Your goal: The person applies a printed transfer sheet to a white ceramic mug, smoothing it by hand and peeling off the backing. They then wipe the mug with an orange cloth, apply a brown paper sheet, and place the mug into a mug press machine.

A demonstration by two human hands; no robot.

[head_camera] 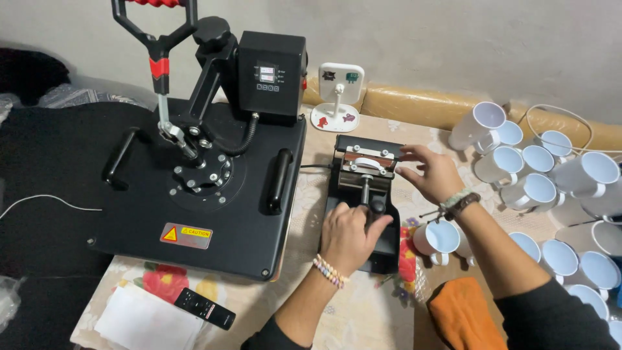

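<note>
Where left hand [348, 234] grips, lever [367, 192] half-hidden.

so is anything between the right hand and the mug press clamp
Nothing visible. The right hand already has its fingertips at the right end of the mug press clamp, and the left hand is on the press lever knob. The white mugs sit off to the right, clear.

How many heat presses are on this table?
2. The large flat heat press sits left; the small mug press is mid-table, left hand gripping its lever. None seems hidden.
</note>
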